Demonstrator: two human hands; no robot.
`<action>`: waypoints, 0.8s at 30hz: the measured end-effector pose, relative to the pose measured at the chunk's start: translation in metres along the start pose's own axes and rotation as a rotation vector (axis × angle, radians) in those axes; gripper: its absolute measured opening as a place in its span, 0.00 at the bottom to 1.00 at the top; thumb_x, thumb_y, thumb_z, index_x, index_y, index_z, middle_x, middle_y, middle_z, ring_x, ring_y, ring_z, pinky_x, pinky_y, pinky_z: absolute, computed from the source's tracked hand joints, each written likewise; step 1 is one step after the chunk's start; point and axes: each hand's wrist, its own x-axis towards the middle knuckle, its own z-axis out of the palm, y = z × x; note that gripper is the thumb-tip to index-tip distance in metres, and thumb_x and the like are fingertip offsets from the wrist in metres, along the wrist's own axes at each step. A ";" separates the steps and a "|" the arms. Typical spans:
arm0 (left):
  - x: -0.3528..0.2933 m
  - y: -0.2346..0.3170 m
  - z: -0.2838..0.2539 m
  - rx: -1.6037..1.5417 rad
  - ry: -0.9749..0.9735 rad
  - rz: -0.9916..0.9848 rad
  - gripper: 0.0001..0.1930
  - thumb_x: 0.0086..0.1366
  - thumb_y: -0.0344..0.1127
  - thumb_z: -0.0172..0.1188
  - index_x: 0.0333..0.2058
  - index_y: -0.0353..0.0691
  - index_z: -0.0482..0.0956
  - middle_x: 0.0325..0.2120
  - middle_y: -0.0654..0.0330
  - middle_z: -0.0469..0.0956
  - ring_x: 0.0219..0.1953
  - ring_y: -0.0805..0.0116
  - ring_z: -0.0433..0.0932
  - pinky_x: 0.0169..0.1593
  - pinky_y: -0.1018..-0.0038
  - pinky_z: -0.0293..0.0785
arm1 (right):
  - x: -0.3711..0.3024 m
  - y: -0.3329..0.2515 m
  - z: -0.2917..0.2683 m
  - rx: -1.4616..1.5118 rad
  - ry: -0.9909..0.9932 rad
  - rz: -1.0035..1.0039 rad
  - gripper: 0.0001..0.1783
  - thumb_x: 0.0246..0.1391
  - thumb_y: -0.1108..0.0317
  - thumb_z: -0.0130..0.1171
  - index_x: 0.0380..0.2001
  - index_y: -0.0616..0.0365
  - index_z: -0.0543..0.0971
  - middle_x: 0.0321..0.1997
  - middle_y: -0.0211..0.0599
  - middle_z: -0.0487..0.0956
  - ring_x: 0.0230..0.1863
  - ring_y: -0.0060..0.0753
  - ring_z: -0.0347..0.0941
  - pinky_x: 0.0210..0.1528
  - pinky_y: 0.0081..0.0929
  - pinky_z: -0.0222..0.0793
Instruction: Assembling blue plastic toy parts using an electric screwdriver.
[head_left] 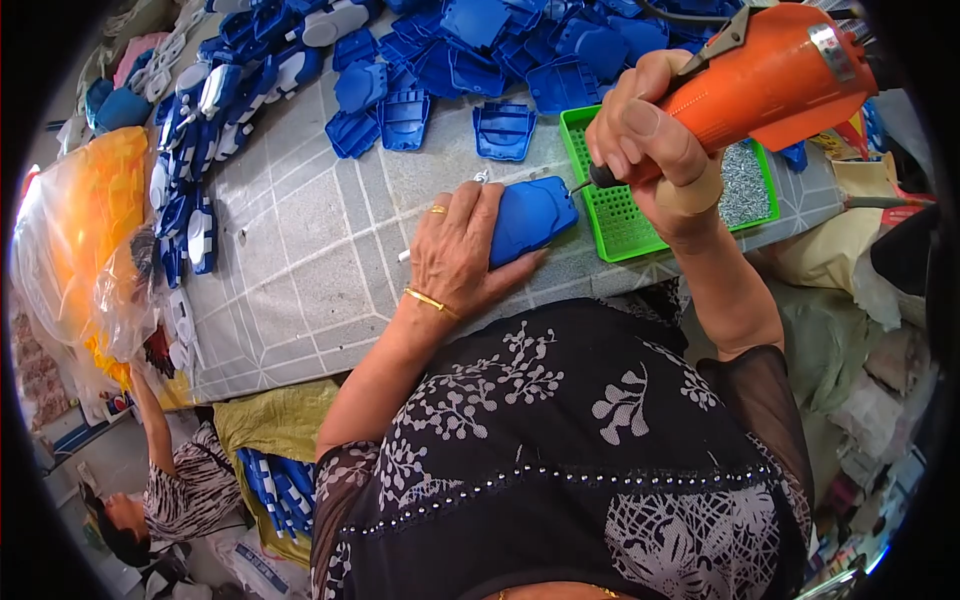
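Note:
My left hand [455, 240] lies over a blue plastic casing [532, 218] on the table, its fingers wrapped over the left side and its thumb along the near edge. A white stub sticks out left of that hand. In my right hand [665, 150] is an orange electric screwdriver [765, 80], gripped near its front end. The thin bit slants down to the casing's right end, at or very near a small hole there. Under my right wrist stands a green tray [625, 250] with a grid of holes on its left side and many small silvery screws [742, 185] on its right.
Loose blue plastic covers [503, 130] are heaped along the far side. Assembled blue-and-white pieces [200, 235] form a long pile at the left. An orange plastic bag [110, 200] and another person [190, 480] are beyond the left edge. A yellow sack [270, 420] holds more blue pieces.

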 end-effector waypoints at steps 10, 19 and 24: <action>-0.001 -0.002 0.000 0.006 -0.004 0.001 0.40 0.52 0.55 0.74 0.56 0.32 0.72 0.45 0.48 0.75 0.40 0.51 0.74 0.43 0.59 0.72 | -0.002 0.006 0.002 0.002 0.010 0.023 0.09 0.61 0.70 0.59 0.39 0.54 0.68 0.23 0.28 0.67 0.21 0.21 0.65 0.31 0.26 0.66; -0.001 0.001 -0.001 0.034 -0.038 -0.019 0.39 0.53 0.57 0.72 0.55 0.33 0.73 0.45 0.49 0.74 0.40 0.51 0.74 0.44 0.60 0.72 | -0.007 0.011 0.008 -0.024 0.052 0.075 0.11 0.59 0.71 0.60 0.35 0.53 0.66 0.22 0.28 0.67 0.20 0.21 0.64 0.30 0.25 0.65; 0.002 0.002 -0.001 0.080 -0.044 -0.008 0.38 0.54 0.58 0.71 0.54 0.33 0.73 0.43 0.50 0.74 0.39 0.53 0.74 0.43 0.61 0.73 | -0.006 0.016 0.003 -0.048 0.023 0.057 0.12 0.59 0.70 0.60 0.30 0.52 0.65 0.20 0.28 0.66 0.19 0.21 0.63 0.27 0.25 0.64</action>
